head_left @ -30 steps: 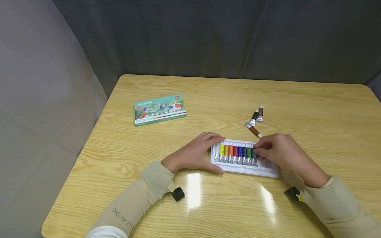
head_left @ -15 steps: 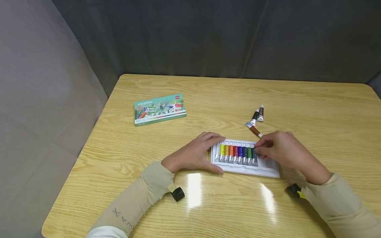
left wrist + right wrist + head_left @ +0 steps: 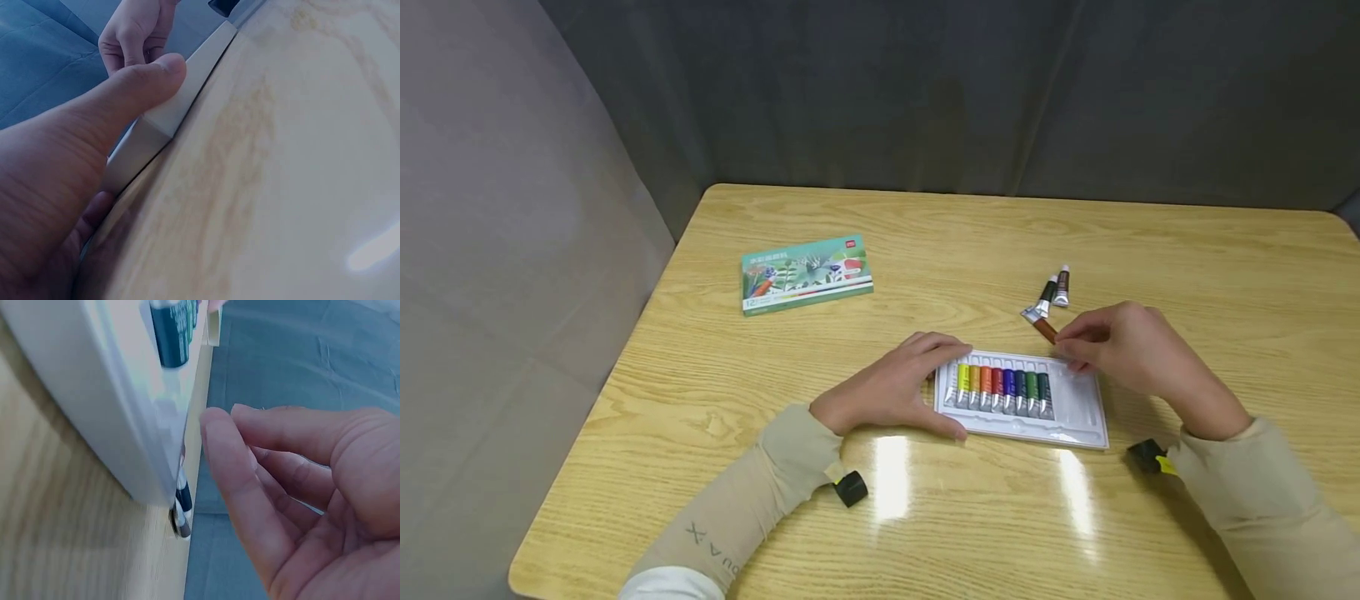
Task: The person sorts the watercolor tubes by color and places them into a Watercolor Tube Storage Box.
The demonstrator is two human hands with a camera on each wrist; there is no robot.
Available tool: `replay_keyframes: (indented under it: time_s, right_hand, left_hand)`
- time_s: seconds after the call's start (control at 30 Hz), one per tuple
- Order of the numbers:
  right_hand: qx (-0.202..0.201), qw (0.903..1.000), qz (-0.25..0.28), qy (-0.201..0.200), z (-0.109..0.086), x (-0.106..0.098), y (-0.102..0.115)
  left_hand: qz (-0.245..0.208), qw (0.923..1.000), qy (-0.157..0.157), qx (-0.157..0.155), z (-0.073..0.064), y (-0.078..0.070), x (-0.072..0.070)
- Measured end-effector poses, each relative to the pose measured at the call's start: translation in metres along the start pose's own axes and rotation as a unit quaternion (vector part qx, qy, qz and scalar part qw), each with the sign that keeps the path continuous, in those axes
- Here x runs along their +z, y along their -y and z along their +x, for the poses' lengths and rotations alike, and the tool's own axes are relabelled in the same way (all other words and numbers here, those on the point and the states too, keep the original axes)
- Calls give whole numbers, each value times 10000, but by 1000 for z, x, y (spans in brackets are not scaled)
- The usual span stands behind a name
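A white plastic tray (image 3: 1007,428) lies on the table, holding a row of small paint tubes (image 3: 998,392) from white and yellow through red and blue to dark green. Its right end has bare slots. My left hand (image 3: 895,385) holds the tray's left end between thumb and fingers; the thumb (image 3: 150,78) lies along the near side wall. Over the tray's far right corner, my right hand (image 3: 1127,342) has thumb and index tips close together with nothing seen between them. Those tips overlap the end of a brown paint tube (image 3: 1043,329) in the head view.
Beyond the tray lie a dark green tube (image 3: 1048,292) and a dark brown tube (image 3: 1062,285). A teal paint box (image 3: 807,275) with a floral print rests at the back left. Dark cloth (image 3: 880,100) hangs behind the table's far edge.
My right hand has left the dark green tube at the end of the row and moved right and away from me, to the brown tube. The left hand stays on the tray.
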State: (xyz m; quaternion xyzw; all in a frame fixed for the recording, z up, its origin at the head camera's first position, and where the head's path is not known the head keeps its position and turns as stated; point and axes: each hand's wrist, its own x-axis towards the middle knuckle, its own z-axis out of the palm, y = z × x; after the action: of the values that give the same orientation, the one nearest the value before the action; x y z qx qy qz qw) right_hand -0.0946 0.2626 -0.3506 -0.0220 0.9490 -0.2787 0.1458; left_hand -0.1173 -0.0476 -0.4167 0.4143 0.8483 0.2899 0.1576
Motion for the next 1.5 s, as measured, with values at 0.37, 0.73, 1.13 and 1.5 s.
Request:
replay_keyframes:
  time_s: [0.37, 0.73, 1.13, 1.5]
  right_hand:
    - [-309, 9945, -706, -704, 21, -10, -10]
    - [-1593, 9755, -1356, -683, 36, -8, -14]
    - [-2314, 9566, -1738, -323, 40, -1, -15]
    - [-2812, 9374, -1990, -501, 38, 4, -13]
  left_hand:
    - [17, 10000, 39, -12, 0, 0, 0]
    - [-14, 10000, 42, 20, 2, 1, 0]
    - [43, 10000, 37, 27, 2, 0, 0]
    - [18, 10000, 6, -11, 2, 0, 0]
